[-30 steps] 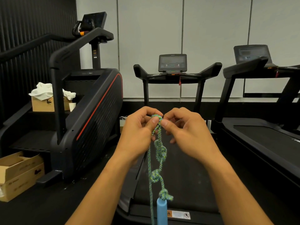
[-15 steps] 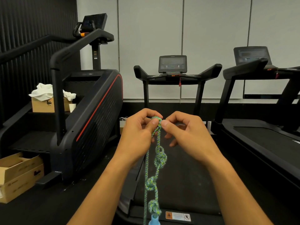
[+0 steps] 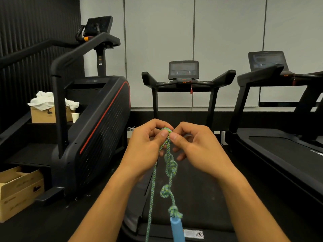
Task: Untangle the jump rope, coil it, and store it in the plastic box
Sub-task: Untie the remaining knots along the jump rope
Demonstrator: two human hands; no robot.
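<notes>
Treadmills line the pale wall behind, and in front of the middle one both hands, left hand [image 3: 148,145] and right hand [image 3: 195,145], still pinch the top knot of the jump rope [image 3: 170,169], whose blue handle [image 3: 177,229] has swung back into view below, untangling barely begun.

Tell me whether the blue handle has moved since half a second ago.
Yes. The blue handle has risen and swung right, closer to the treadmill's warning sticker.
</notes>
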